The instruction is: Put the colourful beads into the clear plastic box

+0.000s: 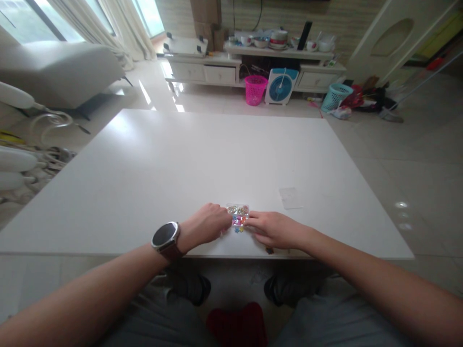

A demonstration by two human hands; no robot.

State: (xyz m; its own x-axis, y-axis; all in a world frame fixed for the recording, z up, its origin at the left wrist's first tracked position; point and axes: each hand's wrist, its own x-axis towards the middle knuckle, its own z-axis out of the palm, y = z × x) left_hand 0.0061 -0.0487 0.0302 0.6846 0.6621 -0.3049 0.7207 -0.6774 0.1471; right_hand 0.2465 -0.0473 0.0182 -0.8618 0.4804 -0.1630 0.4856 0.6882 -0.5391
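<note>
A small clear plastic box with compartments (238, 215) lies near the front edge of the white table. Coiled or ring-like metallic pieces sit in its far compartments, and bright pink, orange and blue pieces in the near part. My left hand (210, 221) has curled fingers against the box's left side; its fingertips are partly hidden. From the right, my right hand (277, 230) reaches its extended fingers to the box's right edge by the colourful pieces, thumb apart. A few blue and yellow pieces (239, 230) rest on the table just in front of the box.
A clear flat plastic sheet or lid (291, 198) lies to the right on the white table (217, 154). By the front edge, under my right hand, is a small dark piece (269, 250). A red seat (237, 325) is below me. Beyond are a pink basket (255, 90) and a fan (282, 86).
</note>
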